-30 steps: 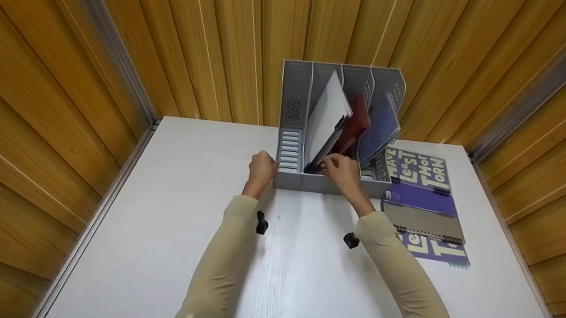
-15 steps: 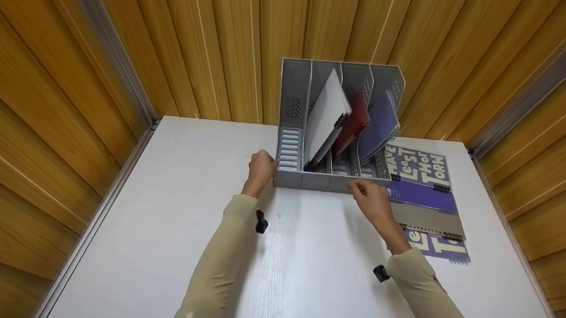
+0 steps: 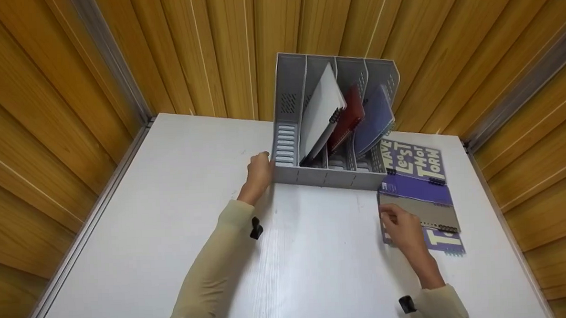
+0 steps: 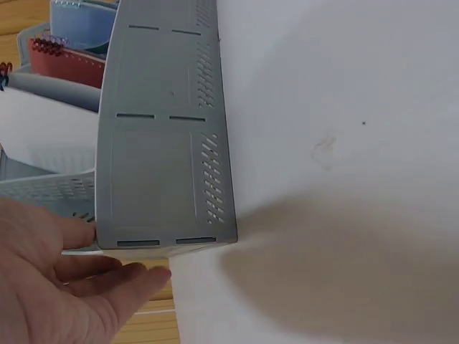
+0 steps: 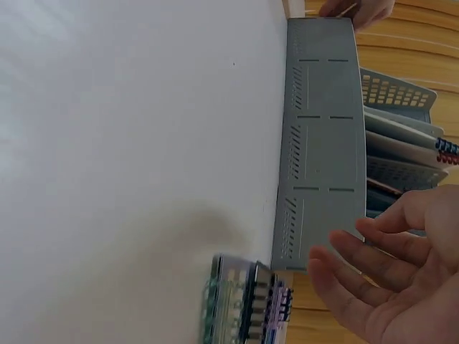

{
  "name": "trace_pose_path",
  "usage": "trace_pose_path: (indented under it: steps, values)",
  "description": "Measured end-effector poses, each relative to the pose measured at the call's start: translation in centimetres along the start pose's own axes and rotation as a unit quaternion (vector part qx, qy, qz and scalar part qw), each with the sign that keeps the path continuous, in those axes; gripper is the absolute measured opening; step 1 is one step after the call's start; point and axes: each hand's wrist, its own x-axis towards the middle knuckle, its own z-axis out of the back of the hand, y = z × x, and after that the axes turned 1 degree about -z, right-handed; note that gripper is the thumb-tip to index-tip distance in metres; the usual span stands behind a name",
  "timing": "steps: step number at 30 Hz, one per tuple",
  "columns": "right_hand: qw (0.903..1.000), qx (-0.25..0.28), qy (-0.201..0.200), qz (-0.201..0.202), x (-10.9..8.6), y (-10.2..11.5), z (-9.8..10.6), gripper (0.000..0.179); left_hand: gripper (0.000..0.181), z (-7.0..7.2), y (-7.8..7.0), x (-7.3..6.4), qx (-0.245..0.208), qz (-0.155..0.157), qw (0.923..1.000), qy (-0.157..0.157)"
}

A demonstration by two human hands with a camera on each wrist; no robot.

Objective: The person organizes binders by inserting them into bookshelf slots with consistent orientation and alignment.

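Observation:
A grey desktop file rack [image 3: 334, 178] with upright dividers stands at the back of the white table. Inside lean a white spiral notebook [image 3: 321, 114], a red notebook [image 3: 349, 120] and a blue-purple notebook [image 3: 373, 121]. My left hand [image 3: 259, 171] holds the rack's front left corner; in the left wrist view its fingertips [image 4: 82, 233] meet the rim while other fingers lie below the corner. My right hand [image 3: 405, 227] hovers over the flat notebooks at the right, holding nothing. Its fingers are loosely bent in the right wrist view.
Right of the rack, several spiral notebooks overlap: a lettered one [image 3: 412, 159], a purple one [image 3: 418, 189], a grey-brown one [image 3: 438, 214] and another lettered one [image 3: 443, 240] nearest me. Wood-panelled walls [image 3: 211, 52] enclose the table [image 3: 205, 138].
My right hand has left the front of the rack and moved right and toward me, over the flat notebooks. My left hand has stayed at the rack's corner.

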Motion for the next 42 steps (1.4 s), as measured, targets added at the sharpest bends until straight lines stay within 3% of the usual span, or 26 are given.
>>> trace_pose_path:
  steps: [5,10,17,22,25,29,32,38,40,42]
  values:
    - [0.9986,0.002,0.007,-0.052,-2.1,-2.2,1.8,0.030,0.038,0.2,-0.4,-3.5,-0.038,-0.048,0.9978,-0.027]
    - [0.9953,-0.006,-0.006,-0.096,-3.9,-4.6,3.1,0.032,0.040,0.2,-1.4,-7.3,-0.082,-0.062,0.9947,-0.005]
    - [0.9907,-0.034,-0.020,-0.130,-5.6,-6.6,4.0,0.034,0.037,-2.8,-3.1,-10.6,-0.062,-0.106,0.9892,0.080]
    - [0.9921,-0.054,-0.021,-0.111,-5.6,-6.7,4.0,0.034,0.041,-6.2,-4.4,-12.6,-0.100,-0.109,0.9733,0.176]
    - [0.9930,-0.069,-0.014,-0.095,-5.3,-6.6,3.6,0.032,0.039,-8.3,-4.8,-13.6,-0.137,-0.096,0.9610,0.220]
    - [0.9936,-0.066,0.022,-0.089,-4.9,-6.3,2.6,0.034,0.037,-10.5,-4.9,-14.6,-0.198,-0.052,0.9454,0.253]
    - [0.9925,-0.073,0.043,-0.088,-4.7,-5.9,1.9,0.037,0.036,-11.6,-4.9,-15.0,-0.234,-0.021,0.9359,0.263]
    - [0.9891,-0.102,0.066,-0.083,-4.8,-4.9,1.2,0.039,0.037,-12.6,-5.3,-15.3,-0.253,0.010,0.9306,0.264]
    - [0.9890,-0.107,0.070,-0.074,-4.8,-4.5,1.1,0.038,0.038,-12.9,-5.4,-15.4,-0.280,0.028,0.9214,0.268]
    - [0.9893,-0.111,0.072,-0.063,-4.8,-3.9,0.9,0.036,0.039,-13.1,-5.6,-15.5,-0.316,0.048,0.9071,0.273]
